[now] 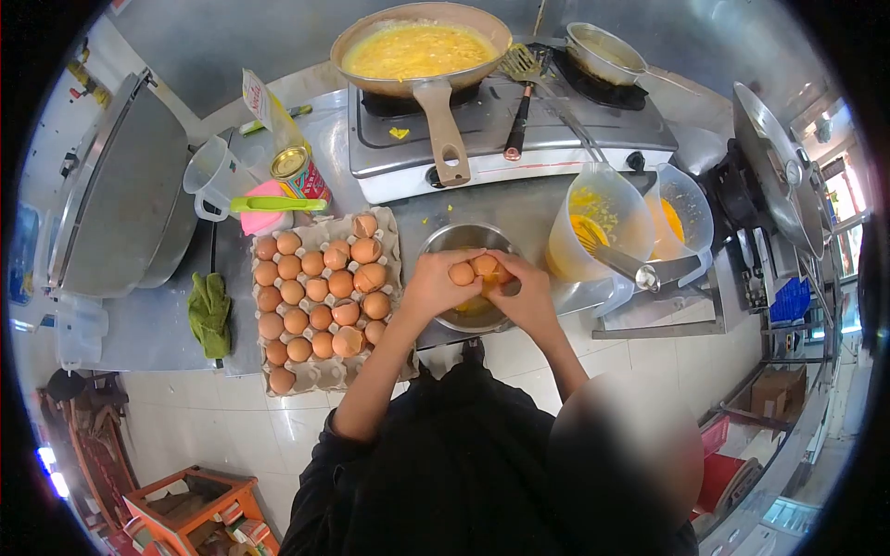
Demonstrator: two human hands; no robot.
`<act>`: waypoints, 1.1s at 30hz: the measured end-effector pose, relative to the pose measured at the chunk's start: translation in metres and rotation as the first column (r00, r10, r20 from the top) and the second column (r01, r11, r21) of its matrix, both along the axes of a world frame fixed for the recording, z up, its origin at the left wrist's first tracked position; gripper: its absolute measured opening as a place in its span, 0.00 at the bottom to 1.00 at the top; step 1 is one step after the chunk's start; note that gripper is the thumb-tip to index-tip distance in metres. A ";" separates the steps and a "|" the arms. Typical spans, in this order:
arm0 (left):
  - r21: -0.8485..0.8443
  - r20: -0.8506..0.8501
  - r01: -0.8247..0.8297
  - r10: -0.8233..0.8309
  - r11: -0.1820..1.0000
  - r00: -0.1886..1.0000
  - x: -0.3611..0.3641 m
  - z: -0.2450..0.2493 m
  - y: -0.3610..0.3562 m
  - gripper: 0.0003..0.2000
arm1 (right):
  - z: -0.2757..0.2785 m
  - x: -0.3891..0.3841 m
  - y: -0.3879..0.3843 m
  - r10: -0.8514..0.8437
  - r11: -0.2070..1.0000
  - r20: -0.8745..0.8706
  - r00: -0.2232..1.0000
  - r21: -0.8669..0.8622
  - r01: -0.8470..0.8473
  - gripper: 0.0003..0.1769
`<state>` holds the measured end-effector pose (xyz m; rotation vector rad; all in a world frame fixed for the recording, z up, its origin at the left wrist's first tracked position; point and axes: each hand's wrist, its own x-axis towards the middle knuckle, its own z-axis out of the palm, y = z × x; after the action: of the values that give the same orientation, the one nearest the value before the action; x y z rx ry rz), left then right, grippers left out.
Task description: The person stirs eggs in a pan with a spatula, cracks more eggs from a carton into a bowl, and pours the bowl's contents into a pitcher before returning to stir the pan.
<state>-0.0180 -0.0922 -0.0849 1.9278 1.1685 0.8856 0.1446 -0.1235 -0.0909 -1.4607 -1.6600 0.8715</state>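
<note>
Over a round metal bowl [464, 322] with yellow egg inside, both my hands are closed on brown eggs. My left hand [436, 289] grips an egg [461, 273] at the bowl's left side. Touching it from the right, my right hand [525, 295] holds a brown egg [485, 264] that looks cracked, with orange yolk showing beneath. Left of the bowl lies a cardboard egg tray [320, 375] with rows of brown eggs and some broken shells along its right side.
A pan [422, 51] of yellow egg sits on the gas stove [510, 167], its handle pointing towards me. Two plastic jugs [603, 213] [681, 204] stand right of the bowl, one with a whisk [626, 266]. A green cloth [209, 315] lies left of the tray.
</note>
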 end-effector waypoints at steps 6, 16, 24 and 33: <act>0.217 -0.085 0.099 -0.082 0.971 0.993 -0.006 0.000 0.000 0.17 | 0.013 0.004 -0.011 -0.048 0.925 0.530 0.847 0.343 -0.162 0.29; -0.315 0.335 -0.305 0.406 0.899 0.850 -0.104 0.028 -0.080 0.22 | 0.023 -0.106 -0.020 0.369 0.929 -0.209 0.906 0.096 -0.357 0.21; -0.515 0.025 -0.757 0.890 0.402 0.455 -0.196 0.018 -0.203 0.16 | 0.017 -0.211 -0.050 0.609 0.572 0.543 0.577 0.203 -0.795 0.24; -0.826 0.440 -0.392 0.898 0.406 0.002 -0.196 -0.035 -0.225 0.17 | -0.014 -0.293 -0.052 0.378 0.679 0.709 0.595 0.225 -0.699 0.09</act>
<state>-0.2141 -0.3168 -0.1202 0.0304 1.3781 1.6290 -0.1487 -0.1752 -0.1052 -0.8704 -2.7049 0.1838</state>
